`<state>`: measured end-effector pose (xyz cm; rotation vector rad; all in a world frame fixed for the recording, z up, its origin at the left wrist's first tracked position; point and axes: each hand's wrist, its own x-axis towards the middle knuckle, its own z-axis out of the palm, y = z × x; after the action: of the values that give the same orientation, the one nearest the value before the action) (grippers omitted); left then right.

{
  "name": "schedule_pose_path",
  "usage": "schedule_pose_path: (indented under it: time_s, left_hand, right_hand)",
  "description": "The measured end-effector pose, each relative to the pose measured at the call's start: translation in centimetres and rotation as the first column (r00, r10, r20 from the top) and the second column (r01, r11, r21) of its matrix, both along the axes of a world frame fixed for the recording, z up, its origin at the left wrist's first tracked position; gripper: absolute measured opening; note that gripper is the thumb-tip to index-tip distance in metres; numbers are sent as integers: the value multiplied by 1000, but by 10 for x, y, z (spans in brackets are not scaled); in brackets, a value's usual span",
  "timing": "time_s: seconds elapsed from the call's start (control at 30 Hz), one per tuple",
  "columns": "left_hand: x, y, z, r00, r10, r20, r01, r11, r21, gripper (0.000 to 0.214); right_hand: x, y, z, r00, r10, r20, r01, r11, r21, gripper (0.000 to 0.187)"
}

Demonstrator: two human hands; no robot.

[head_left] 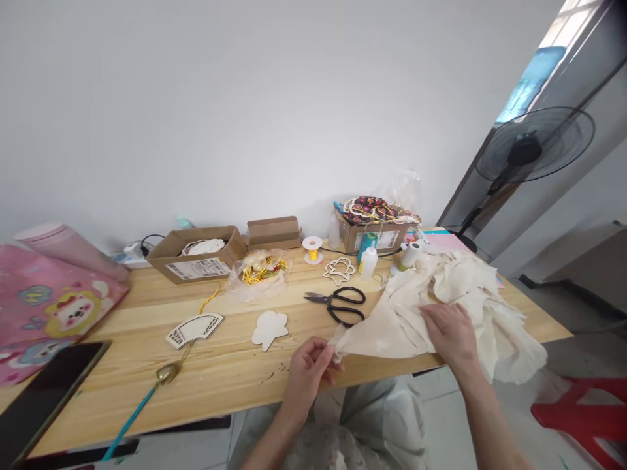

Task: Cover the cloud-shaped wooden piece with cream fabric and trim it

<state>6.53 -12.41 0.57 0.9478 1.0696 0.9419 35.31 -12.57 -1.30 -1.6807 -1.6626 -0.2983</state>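
Note:
A large crumpled piece of cream cloth (pixel 386 326) lies over the right part of the table and hangs past its front edge. My left hand (pixel 313 365) pinches the cloth's left corner between thumb and fingers. On the cloth's middle, my right hand (pixel 453 333) has its fingers bent and gripping a fold. Black-handled scissors (pixel 337 303) lie just beyond the cloth, blades pointing left. To their left is a flat cream cloud-shaped piece (pixel 270 328). A fan-shaped cutout (pixel 194 329) with a gold bell (pixel 168 373) and teal tassel (pixel 130 421) lies farther left.
Along the wall stand an open cardboard box (pixel 196 271), a spool of yellow thread (pixel 312 250), a white bottle (pixel 368 264) and a filled box (pixel 377 238). A phone (pixel 51 395) and pink bag (pixel 59 307) are left. A red stool (pixel 582 418) stands right.

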Motion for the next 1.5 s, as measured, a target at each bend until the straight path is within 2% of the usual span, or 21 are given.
schedule_pose_path:
  time_s: [0.13, 0.17, 0.23, 0.3, 0.37, 0.53, 0.6, 0.63, 0.7, 0.8, 0.87, 0.93, 1.0, 1.07, 1.1, 1.13, 1.23, 1.3, 1.4, 1.47, 1.5]
  left_hand:
    - [-1, -5, -5, 999, 33, -14, -33, 999, -6, 31]
    - [0, -6, -5, 999, 47, -23, -47, 999, 11, 30]
    - [0, -7, -3, 997, 63, -55, -58, 994, 89, 27]
    - [-1, -8, 0, 993, 57, -104, -34, 977, 209, 22]
    - [-2, -8, 4, 991, 25, -135, 19, 950, 312, 17]
    - [-2, -8, 10, 994, -111, -8, 109, 950, 293, 17]
    - [1, -6, 11, 992, -126, 23, 115, 957, 266, 18]
    - [3, -6, 11, 991, -124, 43, 110, 962, 250, 20]
    - [8, -3, 9, 988, -122, 93, 101, 974, 204, 23]
    - [14, 3, 6, 989, -114, 99, 97, 981, 165, 26]
    - [17, 7, 4, 996, -83, 42, 74, 980, 186, 27]
    - [18, 11, 3, 997, -83, 11, 80, 986, 147, 29]
    - [18, 13, 4, 969, -219, 112, 226, 973, -50, 41]
    - [18, 12, 8, 864, -340, 371, 450, 852, -267, 63]
    - [19, 11, 10, 805, -329, 494, 520, 792, -321, 70]
    - [20, 10, 13, 770, -277, 574, 535, 771, -345, 68]
    - [24, 9, 16, 783, -129, 608, 413, 838, -355, 27]
    - [27, 11, 15, 807, -111, 580, 349, 882, -316, 11]
    - [31, 13, 12, 803, -108, 587, 300, 923, -240, 18]
    - [33, 14, 12, 797, -76, 600, 263, 937, -232, 23]
    - [34, 15, 13, 796, -53, 603, 241, 942, -235, 23]
  right_hand:
    - [-26, -8, 17, 989, -70, -128, 89, 984, 154, 19]
    - [-38, -11, 21, 986, -36, -163, 68, 979, 194, 20]
    - [-64, -16, 27, 973, 192, -127, -173, 974, 149, 25]
    - [-85, -18, 28, 892, 450, -43, -450, 893, 19, 38]
    - [-98, -15, 28, 813, 573, -105, -582, 807, -104, 45]
    - [-99, 9, 37, 704, 579, -411, -692, 690, -211, 45]
    - [-97, 20, 43, 648, 543, -533, -737, 624, -260, 44]
    - [-96, 24, 47, 634, 508, -584, -740, 617, -267, 42]
    - [-94, 29, 54, 634, 434, -641, -698, 677, -232, 34]
    - [-89, 30, 65, 674, 402, -619, -566, 820, -84, 25]
    - [-85, 24, 71, 745, 406, -530, -473, 881, 9, 22]
    - [-83, 16, 75, 834, 401, -380, -414, 909, 50, 14]
    - [-84, 5, 72, 873, 450, -187, -451, 891, 39, 11]
    - [-89, -7, 65, 823, 569, 11, -569, 823, -8, 17]
    - [-93, -12, 60, 773, 626, 98, -625, 779, -46, 21]
    - [-96, -17, 55, 731, 661, 169, -657, 749, -86, 23]
    - [-104, -26, 42, 657, 703, 274, -681, 708, -185, 27]
    - [-98, -24, 38, 686, 681, 258, -656, 731, -188, 31]
    - [-68, -10, 39, 768, 598, 230, -563, 801, -202, 35]
    - [-38, 1, 45, 757, 597, 265, -543, 801, -253, 37]
    - [-22, 6, 50, 782, 544, 305, -475, 836, -274, 38]
